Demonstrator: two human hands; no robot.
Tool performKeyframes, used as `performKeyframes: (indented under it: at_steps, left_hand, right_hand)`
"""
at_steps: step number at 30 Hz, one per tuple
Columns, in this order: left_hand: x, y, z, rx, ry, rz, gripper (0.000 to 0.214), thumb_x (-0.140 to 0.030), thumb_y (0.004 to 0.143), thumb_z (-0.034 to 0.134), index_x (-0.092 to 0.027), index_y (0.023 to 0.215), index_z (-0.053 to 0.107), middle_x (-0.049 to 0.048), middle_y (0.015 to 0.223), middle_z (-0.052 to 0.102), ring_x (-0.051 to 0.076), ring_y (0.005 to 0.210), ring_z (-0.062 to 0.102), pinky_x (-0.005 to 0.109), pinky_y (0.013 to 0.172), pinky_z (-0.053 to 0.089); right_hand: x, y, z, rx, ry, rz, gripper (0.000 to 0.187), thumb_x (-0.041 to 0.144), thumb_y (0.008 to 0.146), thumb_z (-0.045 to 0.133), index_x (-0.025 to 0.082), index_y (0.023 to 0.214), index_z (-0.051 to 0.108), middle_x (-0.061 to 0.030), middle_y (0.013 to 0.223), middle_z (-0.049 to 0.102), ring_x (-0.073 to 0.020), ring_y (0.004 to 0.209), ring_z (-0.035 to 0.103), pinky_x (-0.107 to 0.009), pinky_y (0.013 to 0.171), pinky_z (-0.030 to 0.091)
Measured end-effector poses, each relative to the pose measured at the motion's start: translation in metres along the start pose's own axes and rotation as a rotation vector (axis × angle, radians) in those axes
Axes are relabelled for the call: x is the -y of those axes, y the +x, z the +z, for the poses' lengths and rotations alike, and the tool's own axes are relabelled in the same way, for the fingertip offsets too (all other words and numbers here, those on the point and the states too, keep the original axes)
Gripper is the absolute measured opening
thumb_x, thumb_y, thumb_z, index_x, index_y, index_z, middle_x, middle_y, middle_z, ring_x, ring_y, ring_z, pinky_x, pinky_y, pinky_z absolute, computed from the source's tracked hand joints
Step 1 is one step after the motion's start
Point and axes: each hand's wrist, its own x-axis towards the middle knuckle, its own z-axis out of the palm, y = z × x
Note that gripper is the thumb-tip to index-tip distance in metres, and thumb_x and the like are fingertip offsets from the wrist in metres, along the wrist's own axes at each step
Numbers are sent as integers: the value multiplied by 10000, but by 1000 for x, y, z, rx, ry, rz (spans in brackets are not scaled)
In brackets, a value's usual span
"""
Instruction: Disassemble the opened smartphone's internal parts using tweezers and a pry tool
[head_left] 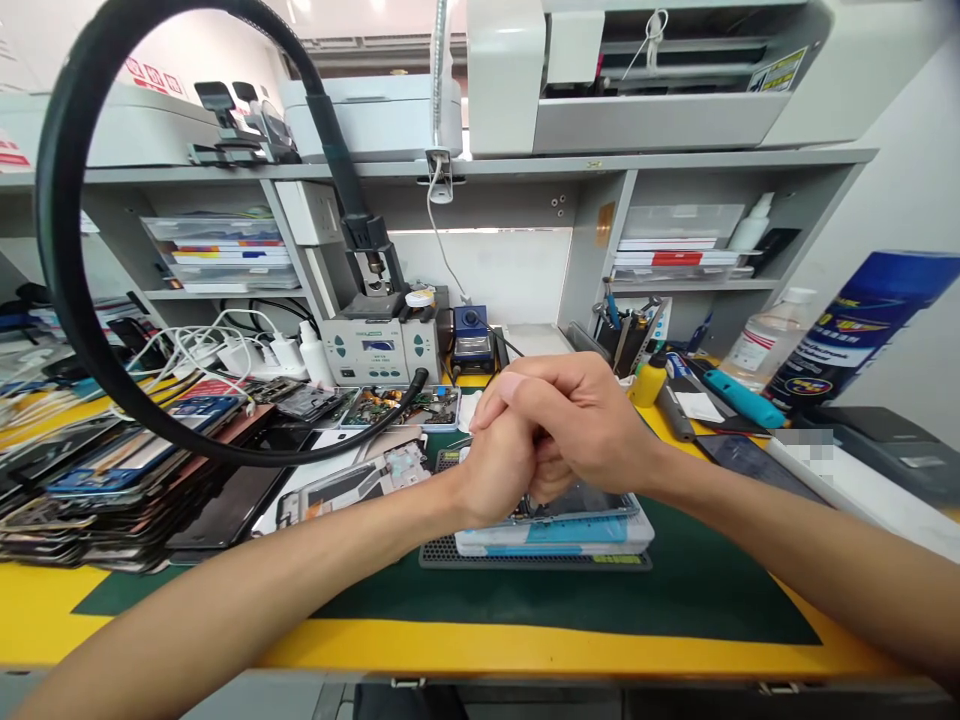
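Observation:
My right hand (589, 425) is closed over my left hand (495, 468), its fingers wrapped around it. The left fingers are curled and mostly covered, so whatever may be in them is hidden. Both hands hover above an opened phone (600, 502) with dark inner parts, partly blocked from sight by them. That phone lies on a white and blue box (551, 540), which rests on a grey perforated tray (442, 556). A thin dark piece (459, 442) shows just left of my hands, too small to name.
A hot-air station (381, 350) stands behind, its black hose (64, 250) looping across the left. Stacked phones (127, 500) and a tray of small parts (401, 405) lie left. A blue spray can (862, 330), a clear bottle (769, 340) and a yellow bottle (648, 382) stand right.

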Motion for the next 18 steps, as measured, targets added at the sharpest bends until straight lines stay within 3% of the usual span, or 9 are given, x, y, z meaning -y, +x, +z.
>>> performKeyframes:
  at_steps: [8,18]
  left_hand:
    - [-1,-3,1,-92,-37,-36,332,-379,1032,671,-169,1287,644,90,1251,679,249,1020,708,430,851,622]
    - [0,-3,2,-44,61,16,326,-388,1035,663,-157,1266,660,74,1241,683,273,1036,708,433,858,622]
  right_hand:
    - [1,2,2,2,-15,9,346,227,917,502,202,654,726,-12,670,745,-181,693,715,-288,648,558]
    - [2,1,3,15,-18,24,349,219,928,494,171,692,747,-37,704,755,-197,711,718,-293,638,549]
